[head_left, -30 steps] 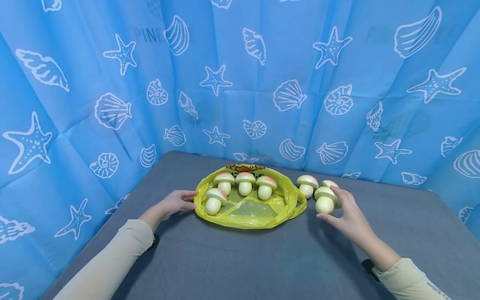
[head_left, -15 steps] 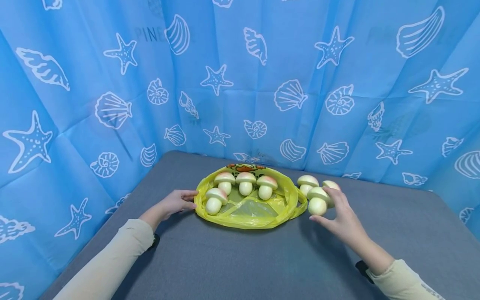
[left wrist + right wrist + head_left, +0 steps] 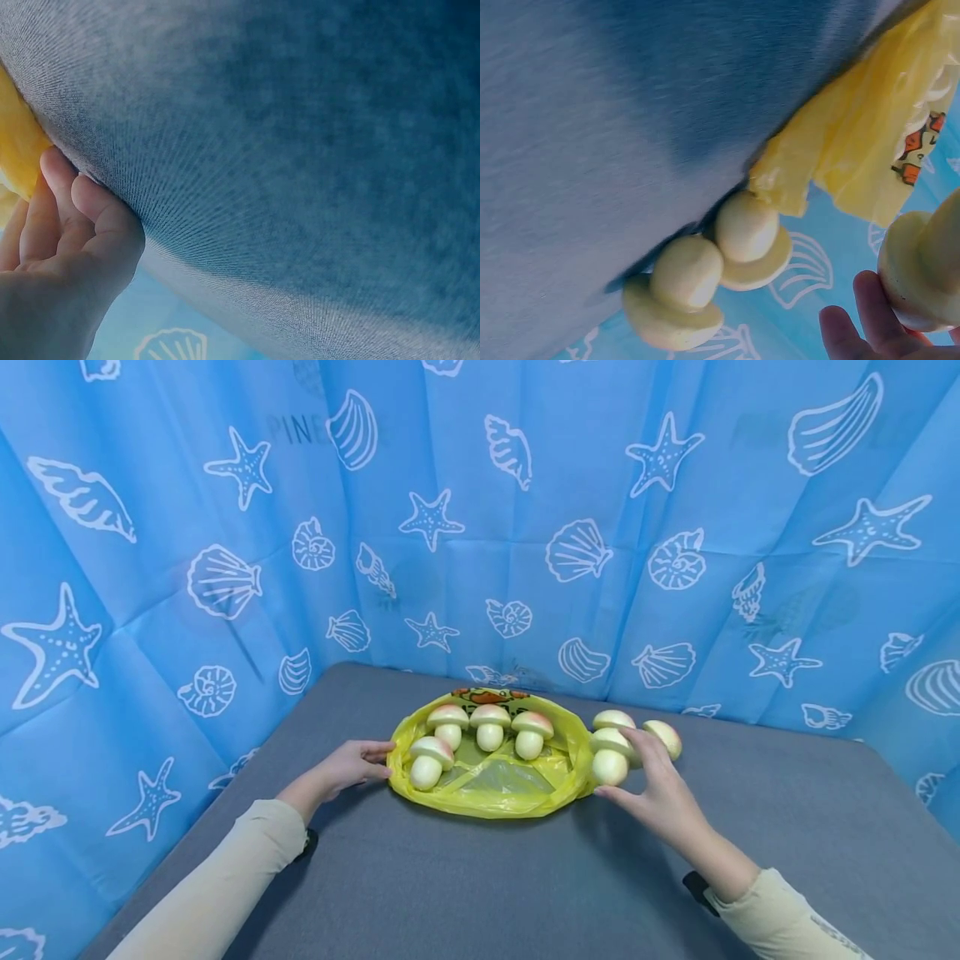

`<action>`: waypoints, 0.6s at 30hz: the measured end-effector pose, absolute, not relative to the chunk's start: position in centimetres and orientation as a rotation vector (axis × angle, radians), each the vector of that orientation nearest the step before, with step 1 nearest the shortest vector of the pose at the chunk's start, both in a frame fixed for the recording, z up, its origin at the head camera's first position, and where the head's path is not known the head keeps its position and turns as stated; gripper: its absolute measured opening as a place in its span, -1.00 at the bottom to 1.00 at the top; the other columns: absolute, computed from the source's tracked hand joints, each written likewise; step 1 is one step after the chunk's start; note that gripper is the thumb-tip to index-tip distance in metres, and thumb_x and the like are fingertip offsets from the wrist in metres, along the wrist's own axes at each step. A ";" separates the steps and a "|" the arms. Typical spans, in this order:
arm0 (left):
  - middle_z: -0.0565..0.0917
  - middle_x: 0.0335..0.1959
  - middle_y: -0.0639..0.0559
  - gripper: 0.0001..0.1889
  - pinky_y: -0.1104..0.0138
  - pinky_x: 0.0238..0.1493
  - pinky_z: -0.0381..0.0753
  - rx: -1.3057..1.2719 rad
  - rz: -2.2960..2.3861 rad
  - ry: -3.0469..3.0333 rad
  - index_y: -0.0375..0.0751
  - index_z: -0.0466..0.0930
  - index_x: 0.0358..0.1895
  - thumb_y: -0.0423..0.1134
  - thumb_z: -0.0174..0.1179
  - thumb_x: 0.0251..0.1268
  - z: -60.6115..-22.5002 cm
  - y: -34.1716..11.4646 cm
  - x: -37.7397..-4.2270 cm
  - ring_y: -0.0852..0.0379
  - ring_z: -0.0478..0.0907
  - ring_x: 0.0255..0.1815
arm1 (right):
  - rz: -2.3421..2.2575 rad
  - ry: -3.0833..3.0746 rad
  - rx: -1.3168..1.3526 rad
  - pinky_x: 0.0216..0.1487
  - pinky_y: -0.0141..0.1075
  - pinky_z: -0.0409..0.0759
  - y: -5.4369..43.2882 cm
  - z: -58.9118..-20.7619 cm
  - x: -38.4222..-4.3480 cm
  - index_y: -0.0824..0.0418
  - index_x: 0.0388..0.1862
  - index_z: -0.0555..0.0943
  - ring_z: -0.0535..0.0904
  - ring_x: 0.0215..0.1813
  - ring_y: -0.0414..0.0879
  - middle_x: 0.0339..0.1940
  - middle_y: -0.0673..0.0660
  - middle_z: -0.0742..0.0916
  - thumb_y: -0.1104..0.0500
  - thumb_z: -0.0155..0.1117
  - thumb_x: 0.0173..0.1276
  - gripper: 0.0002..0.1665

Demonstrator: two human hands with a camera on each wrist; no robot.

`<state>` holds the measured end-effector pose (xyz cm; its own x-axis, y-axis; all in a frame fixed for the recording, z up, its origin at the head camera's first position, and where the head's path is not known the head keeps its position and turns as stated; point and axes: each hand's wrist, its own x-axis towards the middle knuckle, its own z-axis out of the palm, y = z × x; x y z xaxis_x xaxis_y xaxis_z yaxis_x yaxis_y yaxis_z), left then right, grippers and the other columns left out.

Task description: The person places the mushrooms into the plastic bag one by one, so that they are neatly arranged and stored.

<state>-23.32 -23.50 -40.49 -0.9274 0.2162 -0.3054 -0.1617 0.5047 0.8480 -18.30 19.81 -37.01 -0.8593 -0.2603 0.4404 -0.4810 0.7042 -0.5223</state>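
A yellow plastic bag (image 3: 495, 806) lies with its mouth spread wide, several toy mushrooms (image 3: 491, 735) with pinkish caps inside it. My left hand (image 3: 341, 772) touches the bag's left rim with nearly straight fingers; the left wrist view shows the fingertips against the yellow plastic (image 3: 16, 139). My right hand (image 3: 663, 797) grips another toy mushroom (image 3: 610, 767) by its cap, stem toward me, just off the bag's right rim. In the right wrist view, this held mushroom (image 3: 922, 262) is above the fingers and cut off by the frame edge.
Two more toy mushrooms stand on the grey table (image 3: 480, 885) right of the bag: one (image 3: 613, 718) partly behind the held one, the other (image 3: 664, 739) behind my right hand. A blue curtain (image 3: 480, 527) with white shell prints hangs behind the table.
My right hand has moved left with the held toy mushroom, from beside the two standing ones to the bag's right rim. The left hand and the bag have stayed in place.
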 end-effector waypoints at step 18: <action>0.31 0.39 -0.35 -0.39 -0.17 0.28 0.27 0.029 1.397 2.389 -0.36 0.23 0.44 -0.31 0.19 0.38 -40.6 -23.5 -23.4 -0.25 0.26 0.39 | 0.940 -2.538 0.716 0.10 0.20 0.46 16.5 -37.2 -18.6 0.40 0.34 0.30 0.40 0.23 0.32 0.24 0.42 0.43 0.30 0.58 0.00 -0.06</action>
